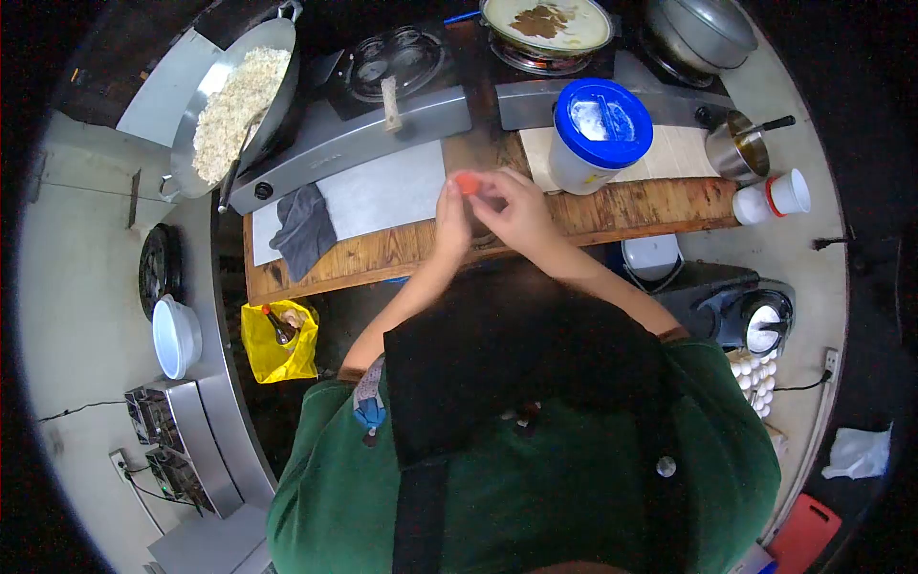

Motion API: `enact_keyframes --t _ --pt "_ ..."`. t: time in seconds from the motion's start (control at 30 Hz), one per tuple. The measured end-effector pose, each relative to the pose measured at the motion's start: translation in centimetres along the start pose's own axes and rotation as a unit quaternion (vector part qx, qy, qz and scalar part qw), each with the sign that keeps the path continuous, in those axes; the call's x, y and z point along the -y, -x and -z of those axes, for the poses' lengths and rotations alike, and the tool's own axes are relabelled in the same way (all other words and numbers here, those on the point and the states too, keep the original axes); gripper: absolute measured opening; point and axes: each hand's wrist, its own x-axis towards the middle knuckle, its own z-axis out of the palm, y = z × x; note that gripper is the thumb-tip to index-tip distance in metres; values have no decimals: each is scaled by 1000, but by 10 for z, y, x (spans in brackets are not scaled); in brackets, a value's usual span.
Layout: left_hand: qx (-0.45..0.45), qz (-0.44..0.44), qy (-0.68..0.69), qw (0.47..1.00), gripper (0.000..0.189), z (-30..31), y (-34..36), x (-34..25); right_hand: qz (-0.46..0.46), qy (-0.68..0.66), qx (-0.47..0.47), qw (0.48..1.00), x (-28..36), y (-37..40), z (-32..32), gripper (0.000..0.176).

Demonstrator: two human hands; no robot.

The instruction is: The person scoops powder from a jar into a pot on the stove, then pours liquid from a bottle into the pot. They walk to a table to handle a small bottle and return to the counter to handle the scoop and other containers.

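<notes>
Both hands meet above the wooden counter edge (382,251), near the middle of the view. A small red-orange round item (468,183), like a cap, sits between their fingertips. My left hand (453,218) is closed on its left side. From the right, my right hand (516,212) pinches at the same item with bent fingers. What lies beneath the item between the palms is hidden. To the right of the hands stands a white tub with a blue lid (601,124). A grey cloth (304,232) hangs over the counter edge at the left.
A wok of pale crumbly food (239,110) stands at the left, a pan of creamy food (564,27) on the back burner. At the right are a steel pot (734,153) and white cups (790,192). A yellow bag (277,359) sits below the counter.
</notes>
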Motion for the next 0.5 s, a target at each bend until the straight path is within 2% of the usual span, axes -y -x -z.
enact_keyframes --t 0.1,0.17,0.2,0.27,0.5 --pt "-39 -45 -39 997 47 -7 -6 5 -29 -33 -16 999 5 -1 -1 35" --pt "-73 -86 -53 992 46 -3 -17 16 -74 -48 8 996 7 -2 -1 37" --pt "-73 -86 -53 992 46 -1 -23 20 -75 -47 8 996 4 -3 -3 37" --pt "-75 -145 -156 974 45 4 -29 28 -47 -30 -9 998 -4 -2 -6 35" --pt "-75 -169 -182 966 44 -15 -21 3 -28 -10 18 999 3 -8 0 34"
